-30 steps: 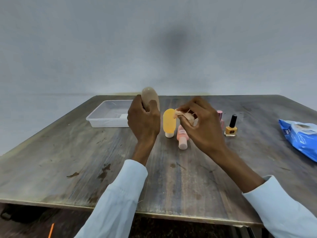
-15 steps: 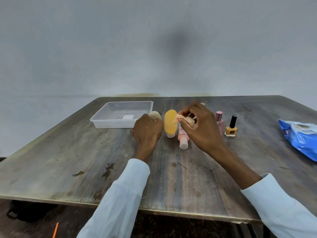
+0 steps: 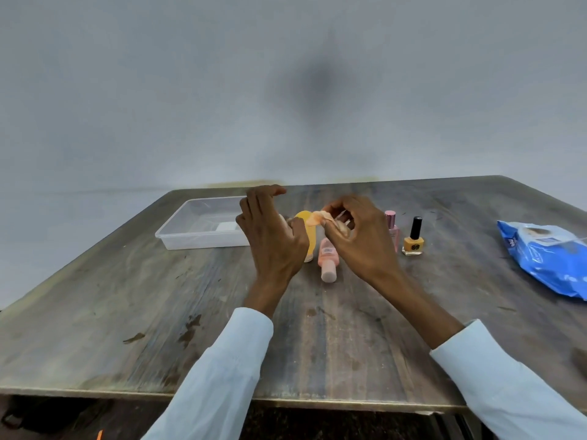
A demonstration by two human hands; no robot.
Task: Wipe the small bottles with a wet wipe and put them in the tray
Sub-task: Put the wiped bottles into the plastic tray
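Observation:
My left hand (image 3: 273, 239) hovers with its fingers spread beside a yellow bottle (image 3: 310, 238) that stands on its cap. A sliver of a beige bottle (image 3: 283, 218) shows behind the palm; the rest is hidden. My right hand (image 3: 359, 239) pinches a crumpled wet wipe (image 3: 317, 217) just above a pink bottle (image 3: 327, 263) lying on the table. To the right stand a pink nail polish bottle (image 3: 392, 228) and a yellow one with a black cap (image 3: 413, 239). The clear plastic tray (image 3: 190, 236) sits to the left of my left hand.
A blue pack of wet wipes (image 3: 546, 255) lies at the right side of the worn wooden table (image 3: 158, 312). A grey wall stands behind the table's far edge. The tray holds only a small white label.
My left hand brought the beige bottle down from the air to the table beside the yellow bottle, then opened its fingers. My right hand kept the wipe and barely moved.

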